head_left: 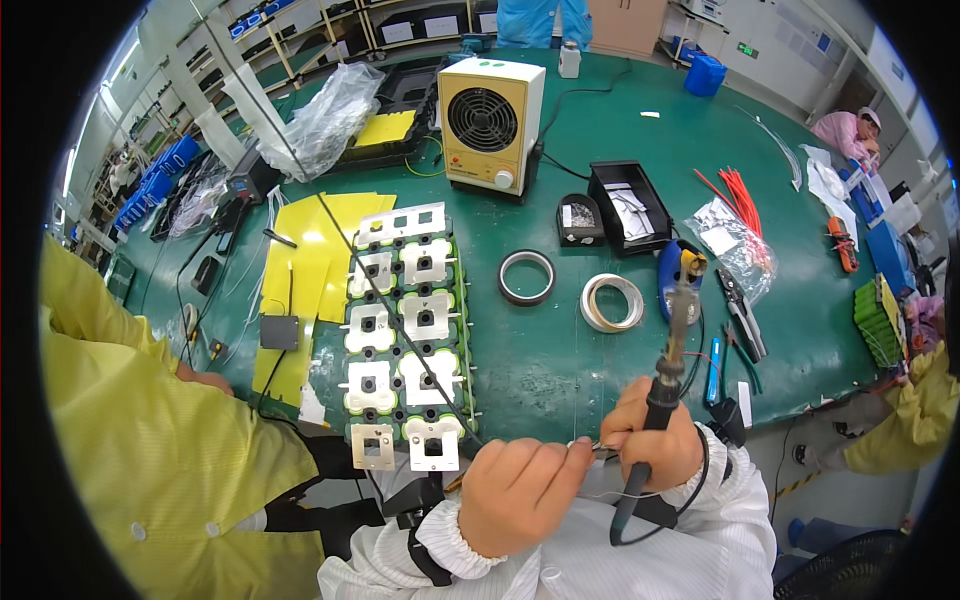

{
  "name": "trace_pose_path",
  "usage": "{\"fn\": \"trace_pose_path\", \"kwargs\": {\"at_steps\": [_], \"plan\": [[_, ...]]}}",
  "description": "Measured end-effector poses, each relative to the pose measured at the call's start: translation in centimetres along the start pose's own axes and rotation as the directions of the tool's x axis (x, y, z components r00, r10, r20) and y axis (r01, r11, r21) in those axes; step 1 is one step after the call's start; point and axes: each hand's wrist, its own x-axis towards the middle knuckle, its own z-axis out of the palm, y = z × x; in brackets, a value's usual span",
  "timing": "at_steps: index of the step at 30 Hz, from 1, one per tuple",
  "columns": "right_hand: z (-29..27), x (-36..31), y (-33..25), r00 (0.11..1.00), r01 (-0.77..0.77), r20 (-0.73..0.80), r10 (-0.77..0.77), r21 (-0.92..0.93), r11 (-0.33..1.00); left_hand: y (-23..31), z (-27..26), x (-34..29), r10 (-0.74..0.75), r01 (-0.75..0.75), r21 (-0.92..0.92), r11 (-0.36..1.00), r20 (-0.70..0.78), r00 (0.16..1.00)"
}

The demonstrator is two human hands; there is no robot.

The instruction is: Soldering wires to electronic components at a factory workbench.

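Note:
My left hand [525, 490] is closed, its thumb and forefinger pinching the end of a thin black cable [400, 335] that runs up toward the upper left. My right hand [655, 440] grips a soldering iron [664, 390] with its metal tip pointing up and away. The fingertips of that hand meet those of the left at the cable end, where a bit of thin wire shows; the exact joint is hidden by the fingers. Left of my hands lies a battery pack [402, 335] of green-edged cells with silver metal plates on top.
A white fan unit [492, 125] stands at the back. Tape rolls [612, 303], black bins [630, 208], a blue iron stand [680, 280], pliers [741, 313] and red wires [740, 200] lie on the green table [530, 400]. A person in yellow [170, 440] is close on the left.

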Motion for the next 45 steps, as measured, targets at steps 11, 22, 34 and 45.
{"fn": "trace_pose_path", "kwargs": {"at_steps": [11,22,34,45], "plan": [[-2.3,2.1,-2.3,0.517,-0.855,0.359,0.777,0.254,0.452,-0.5,0.2,0.7,0.258,-0.262,0.223,0.939,0.045,0.965],[-1.3,-1.5,1.1,0.976,-0.190,-0.061,0.211,0.254,0.949,-0.7,0.6,0.4,0.117,-0.122,0.071,0.990,0.066,0.991],[-3.0,0.4,1.6,0.861,-0.385,-0.273,0.428,0.199,0.901,0.6,-1.6,0.3,-0.053,0.048,-0.116,0.992,-0.039,0.998],[-7.0,6.7,7.7,0.693,-0.462,-0.413,0.591,0.375,0.804,-0.5,-7.6,2.3,-0.082,0.144,-0.306,0.941,0.208,0.975]]}}
